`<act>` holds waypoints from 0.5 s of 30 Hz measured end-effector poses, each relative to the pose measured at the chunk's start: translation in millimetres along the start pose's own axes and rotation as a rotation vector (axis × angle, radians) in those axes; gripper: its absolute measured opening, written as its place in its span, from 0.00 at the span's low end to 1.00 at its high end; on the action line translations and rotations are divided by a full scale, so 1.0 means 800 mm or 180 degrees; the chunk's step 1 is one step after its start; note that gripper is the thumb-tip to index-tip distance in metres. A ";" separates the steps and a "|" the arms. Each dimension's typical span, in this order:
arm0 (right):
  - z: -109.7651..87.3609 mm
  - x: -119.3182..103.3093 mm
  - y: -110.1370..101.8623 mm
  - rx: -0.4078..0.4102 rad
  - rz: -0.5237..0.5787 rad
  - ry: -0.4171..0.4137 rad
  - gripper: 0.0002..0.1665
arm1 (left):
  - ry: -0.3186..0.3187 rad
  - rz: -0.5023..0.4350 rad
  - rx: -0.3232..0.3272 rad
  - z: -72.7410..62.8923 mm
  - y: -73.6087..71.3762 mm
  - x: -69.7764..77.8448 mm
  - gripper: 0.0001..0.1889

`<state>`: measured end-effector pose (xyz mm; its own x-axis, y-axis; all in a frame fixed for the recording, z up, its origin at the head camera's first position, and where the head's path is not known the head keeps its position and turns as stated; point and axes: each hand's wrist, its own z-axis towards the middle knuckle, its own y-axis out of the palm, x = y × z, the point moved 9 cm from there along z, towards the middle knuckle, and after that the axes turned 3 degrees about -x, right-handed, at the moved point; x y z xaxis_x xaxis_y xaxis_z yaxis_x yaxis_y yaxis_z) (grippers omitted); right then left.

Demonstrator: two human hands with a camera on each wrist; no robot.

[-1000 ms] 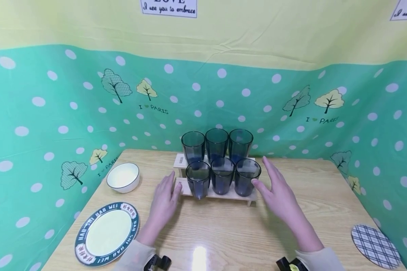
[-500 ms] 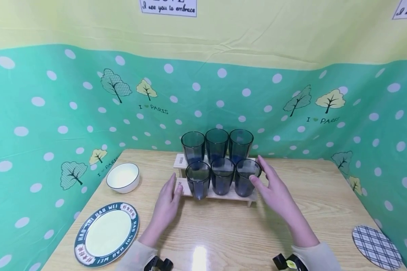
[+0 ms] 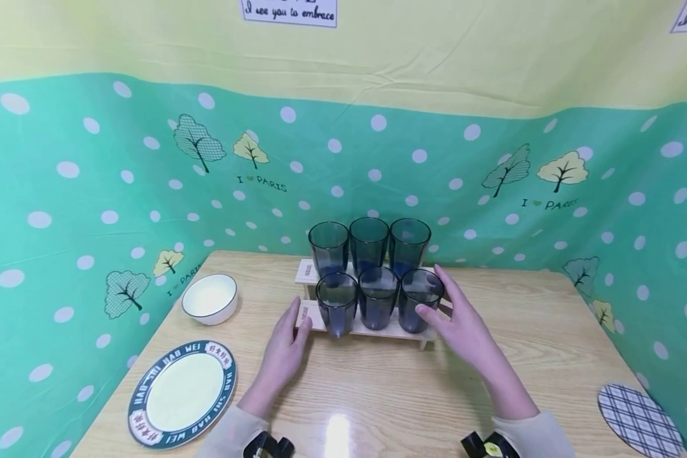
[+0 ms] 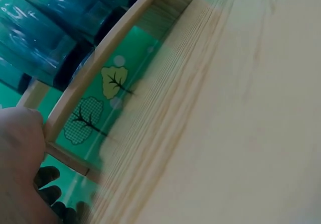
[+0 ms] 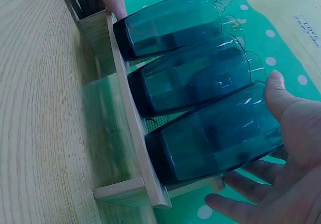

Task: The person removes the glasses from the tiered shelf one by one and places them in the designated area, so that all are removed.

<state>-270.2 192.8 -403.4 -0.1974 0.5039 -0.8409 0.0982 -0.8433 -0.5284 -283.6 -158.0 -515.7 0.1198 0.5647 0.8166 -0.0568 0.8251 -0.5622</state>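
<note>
A two-tier wooden rack carries several dark tinted glasses, three on each tier. My left hand holds the rack's left end, with the thumb at the lower shelf's front corner and the fingers down behind it, as the left wrist view shows. Around the right front glass my right hand is spread. Its thumb reaches the rim, while the straight fingers stay apart from the wall. Beside that glass stand the middle front glass and the left front glass, both upright.
A white bowl stands at the back left of the wooden table. Nearer lies a plate with a dark lettered rim. At the right edge is a round checked mat. A green and yellow cloth hangs behind.
My right hand has moved left, closer to the right front glass, its thumb now overlapping it. My left hand has come onto the rack's left end. The glasses stay in place.
</note>
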 end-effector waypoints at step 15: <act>0.001 0.004 0.005 0.0014 0.0204 0.0027 0.62 | -0.0018 -0.0032 -0.0043 0.001 0.002 -0.005 0.36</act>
<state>-271.6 190.7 -407.8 -0.1826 0.4503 -0.8740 0.1060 -0.8748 -0.4728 -285.0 -158.7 -520.1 0.1147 0.5564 0.8229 -0.0423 0.8304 -0.5556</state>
